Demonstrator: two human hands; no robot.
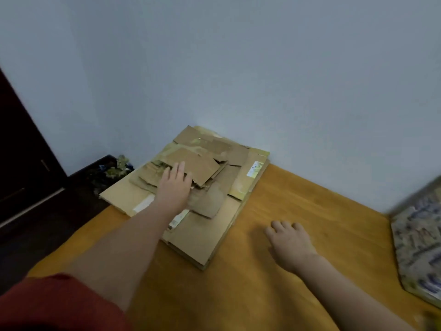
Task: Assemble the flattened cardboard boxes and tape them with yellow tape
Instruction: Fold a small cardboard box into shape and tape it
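Note:
A stack of flattened cardboard boxes (202,237) lies at the far left of the wooden table (298,211), against the wall. Smaller worn cardboard pieces (205,163) with traces of yellow tape lie on top of the stack. My left hand (174,187) rests flat on these top pieces, fingers straight and pointing away from me. My right hand (290,244) lies on the bare table to the right of the stack, palm down, fingers loosely bent, holding nothing. No tape roll is in view.
A patterned blue and white board or cushion (420,249) sits at the table's right edge. A dark bin with crumpled scraps (112,170) stands on the floor left of the table, beside a dark door (21,151). A pale wall runs behind.

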